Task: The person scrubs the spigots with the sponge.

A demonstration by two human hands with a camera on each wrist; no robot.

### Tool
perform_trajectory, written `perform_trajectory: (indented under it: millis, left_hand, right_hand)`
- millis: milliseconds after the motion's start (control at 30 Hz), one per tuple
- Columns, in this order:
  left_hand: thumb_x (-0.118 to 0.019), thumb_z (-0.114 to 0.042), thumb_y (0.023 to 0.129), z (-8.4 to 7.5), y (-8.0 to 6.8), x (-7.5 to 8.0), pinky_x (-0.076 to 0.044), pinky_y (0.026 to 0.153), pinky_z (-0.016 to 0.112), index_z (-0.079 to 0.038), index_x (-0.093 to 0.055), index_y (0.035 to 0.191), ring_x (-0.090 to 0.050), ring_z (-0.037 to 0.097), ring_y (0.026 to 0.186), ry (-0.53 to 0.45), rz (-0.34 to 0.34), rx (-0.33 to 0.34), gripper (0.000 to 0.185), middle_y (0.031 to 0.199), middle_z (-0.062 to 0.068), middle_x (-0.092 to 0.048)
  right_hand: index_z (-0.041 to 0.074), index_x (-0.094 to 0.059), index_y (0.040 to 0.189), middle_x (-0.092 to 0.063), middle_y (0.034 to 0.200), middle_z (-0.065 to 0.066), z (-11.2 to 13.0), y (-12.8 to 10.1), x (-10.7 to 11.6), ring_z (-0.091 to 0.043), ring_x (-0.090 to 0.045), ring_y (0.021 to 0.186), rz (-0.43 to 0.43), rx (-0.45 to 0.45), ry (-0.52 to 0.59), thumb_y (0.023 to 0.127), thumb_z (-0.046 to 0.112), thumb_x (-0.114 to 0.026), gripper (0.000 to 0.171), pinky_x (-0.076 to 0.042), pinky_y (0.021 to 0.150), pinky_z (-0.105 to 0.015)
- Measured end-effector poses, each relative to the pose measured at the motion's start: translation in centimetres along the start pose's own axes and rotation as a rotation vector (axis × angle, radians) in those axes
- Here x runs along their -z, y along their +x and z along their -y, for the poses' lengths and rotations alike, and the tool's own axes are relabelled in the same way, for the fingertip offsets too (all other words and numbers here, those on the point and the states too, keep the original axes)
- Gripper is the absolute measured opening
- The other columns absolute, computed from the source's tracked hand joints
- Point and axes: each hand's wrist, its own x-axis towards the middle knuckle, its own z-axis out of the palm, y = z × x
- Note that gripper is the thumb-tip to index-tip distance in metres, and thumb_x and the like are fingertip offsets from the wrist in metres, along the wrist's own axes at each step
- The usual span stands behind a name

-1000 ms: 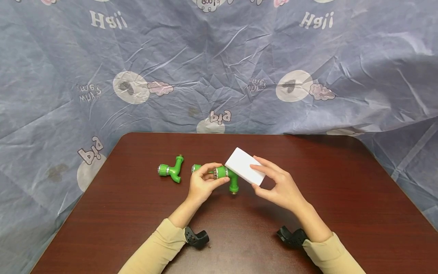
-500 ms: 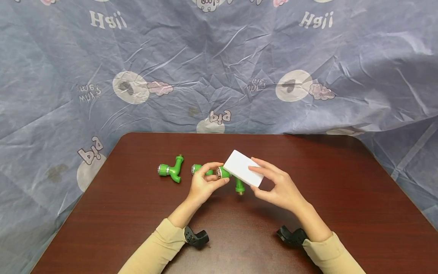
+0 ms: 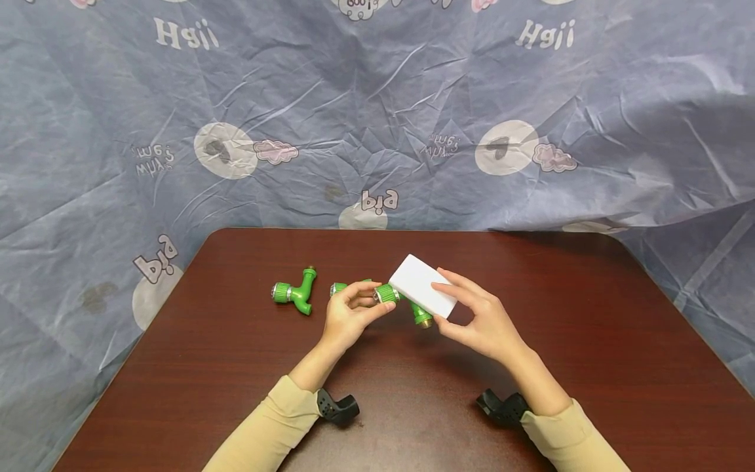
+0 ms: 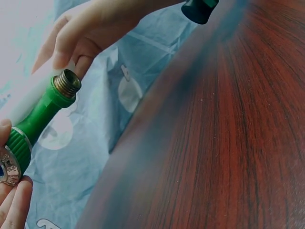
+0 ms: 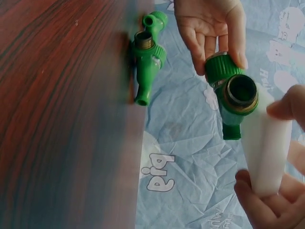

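At the frame's centre, above the dark red-brown wooden counter [image 3: 236,367], the left hand [image 3: 348,318] pinches a green plastic tap with a brass threaded end [image 3: 407,305] by its ribbed collar. The right hand [image 3: 483,324] has its fingers curled round a white rectangular foam block [image 3: 421,294] pressed against the tap. That light pinch could let the tap twist or drop under the block's push.

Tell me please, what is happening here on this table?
A person holds a green tap fitting above the dark wooden table in the left hand. The right hand presses a white sponge block against it. Two more green fittings lie on the table, one apart, one behind the left hand.
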Motion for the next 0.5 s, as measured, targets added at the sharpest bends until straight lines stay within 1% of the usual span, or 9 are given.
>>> perform_trajectory:
  millis: [67, 133, 233, 300, 333, 500]
  left_hand:
    - [-0.080, 0.000, 0.071, 0.10, 0.01, -0.02, -0.051, 0.061, 0.020, 0.006, -0.066, 0.105, -0.065, 0.030, 0.081, -0.003, 0.002, 0.003, 0.038, 0.093, 0.015, -0.066]
    - [-0.080, 0.000, 0.070, 0.19, 0.03, -0.04, -0.051, 0.060, 0.019, 0.007, -0.066, 0.105, -0.065, 0.029, 0.080, -0.002, 0.001, 0.003, 0.038, 0.093, 0.015, -0.066]
    - [-0.081, 0.001, 0.069, 0.23, 0.06, -0.05, -0.051, 0.060, 0.019, 0.008, -0.066, 0.104, -0.066, 0.029, 0.079, -0.006, 0.002, -0.004, 0.039, 0.094, 0.017, -0.067]
    - [-0.081, 0.001, 0.069, 0.25, 0.08, -0.05, -0.051, 0.060, 0.019, 0.008, -0.066, 0.104, -0.066, 0.028, 0.078, -0.014, 0.005, -0.009, 0.038, 0.095, 0.018, -0.067]
    - [-0.081, 0.002, 0.069, 0.25, 0.09, -0.04, -0.051, 0.060, 0.019, 0.008, -0.066, 0.103, -0.066, 0.026, 0.077, -0.019, 0.007, -0.013, 0.038, 0.095, 0.019, -0.067]
    - [-0.081, 0.003, 0.068, 0.26, 0.09, -0.05, -0.052, 0.060, 0.020, 0.008, -0.067, 0.101, -0.067, 0.019, 0.074, -0.041, 0.011, -0.017, 0.037, 0.093, 0.018, -0.067]
  right_hand:
    - [0.011, -0.067, 0.115, -0.056, 0.130, -0.007, 0.00, 0.02, 0.02, -0.024, -0.057, 0.112, -0.028, -0.022, -0.012, 0.068, 0.006, -0.074, 0.047, -0.039, 0.089, -0.011]
    - [0.012, -0.067, 0.114, -0.056, 0.130, -0.007, 0.05, 0.03, 0.03, -0.023, -0.057, 0.112, -0.036, -0.026, -0.006, 0.068, 0.006, -0.074, 0.047, -0.039, 0.090, -0.012]
    - [0.012, -0.066, 0.116, -0.055, 0.131, -0.007, 0.21, 0.02, -0.04, -0.023, -0.056, 0.113, 0.010, 0.007, 0.035, 0.070, 0.008, -0.074, 0.047, -0.040, 0.091, -0.014]
    - [0.012, -0.066, 0.116, -0.055, 0.131, -0.007, 0.29, 0.04, -0.10, -0.023, -0.056, 0.113, 0.039, 0.031, 0.044, 0.070, 0.010, -0.074, 0.047, -0.041, 0.091, -0.015]
    - [0.011, -0.066, 0.116, -0.055, 0.131, -0.008, 0.30, 0.03, -0.13, -0.023, -0.056, 0.113, 0.040, 0.034, 0.041, 0.070, 0.010, -0.074, 0.047, -0.041, 0.090, -0.015]
    - [0.013, -0.067, 0.115, -0.056, 0.130, -0.006, 0.29, 0.03, -0.08, -0.022, -0.057, 0.112, -0.012, -0.011, 0.006, 0.069, 0.009, -0.074, 0.047, -0.039, 0.089, -0.012]
